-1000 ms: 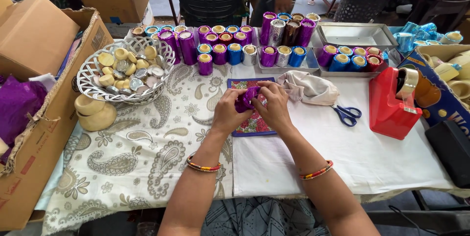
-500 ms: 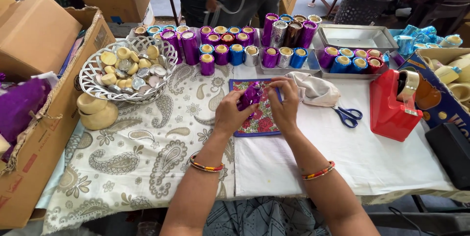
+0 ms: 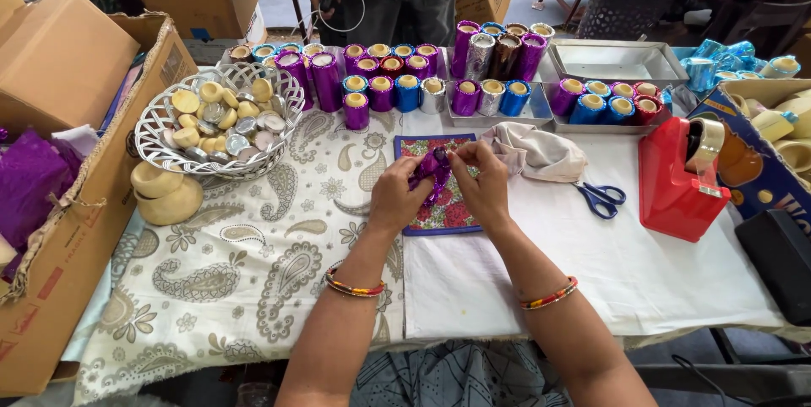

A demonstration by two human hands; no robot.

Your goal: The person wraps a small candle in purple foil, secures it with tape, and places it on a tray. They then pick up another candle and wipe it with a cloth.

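Two bare hands meet over a small floral mat (image 3: 439,208) near the middle of the table, and between them sits a piece wrapped in shiny purple foil (image 3: 432,169). The left hand (image 3: 395,196) curls around the foil piece from its side, fingers closed on it, while the right hand (image 3: 481,183) pinches the foil at the top with thumb and fingertips drawn together. Both wrists carry thin striped bangles. Just beyond the mat stand rows of foil-wrapped cylinders (image 3: 397,78) in purple, blue, silver and red, some of them in a shallow metal tray (image 3: 617,59). A white wire basket (image 3: 221,120) of small round pieces sits well to the left, with two plain tan cups (image 3: 165,192) touching each other just beside it. To the right of the hands lies a crumpled cream cloth (image 3: 536,152), then blue-handled scissors (image 3: 601,198) and a red tape dispenser (image 3: 676,179). Open cardboard boxes (image 3: 59,120) stand along the table's left edge
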